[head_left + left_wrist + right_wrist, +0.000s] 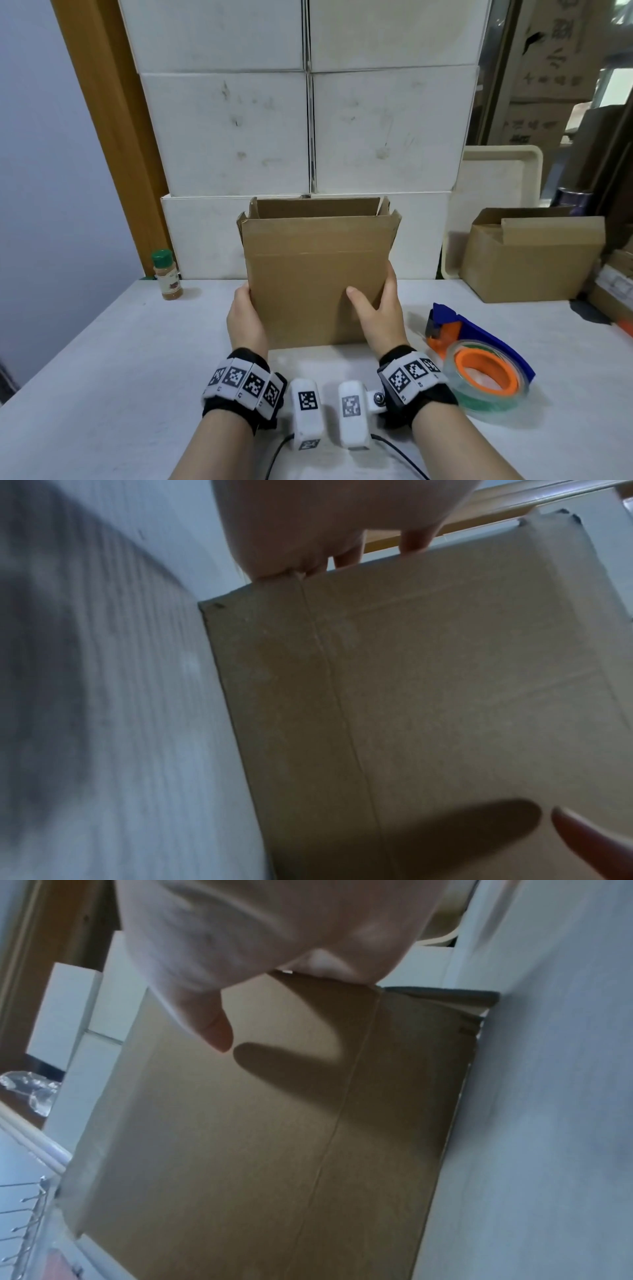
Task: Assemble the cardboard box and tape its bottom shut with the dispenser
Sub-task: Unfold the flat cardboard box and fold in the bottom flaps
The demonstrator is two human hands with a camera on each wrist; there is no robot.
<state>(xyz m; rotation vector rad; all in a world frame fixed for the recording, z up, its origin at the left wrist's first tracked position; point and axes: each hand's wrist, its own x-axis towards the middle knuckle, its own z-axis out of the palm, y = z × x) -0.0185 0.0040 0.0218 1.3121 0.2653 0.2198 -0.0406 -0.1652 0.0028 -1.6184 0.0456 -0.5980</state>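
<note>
A brown cardboard box [315, 274] stands upright on the white table [102, 359], its top flaps up and open. My left hand [245, 318] grips its lower left edge, the fingers hidden behind the cardboard. My right hand [383, 315] holds the lower right edge, with the thumb on the front face and the fingers round the side. The left wrist view shows the box [428, 696] with my left hand [308, 520] curled over its edge. In the right wrist view my right hand [240, 934] clasps the box [257, 1150]. A blue tape dispenser [479, 356] with an orange hub lies right of my right wrist.
A green-capped spice bottle [166, 274] stands at the back left of the table. Stacked white boxes [308, 130] form a wall right behind the box. Another open cardboard box [527, 260] and a cream tray [496, 178] are at the back right.
</note>
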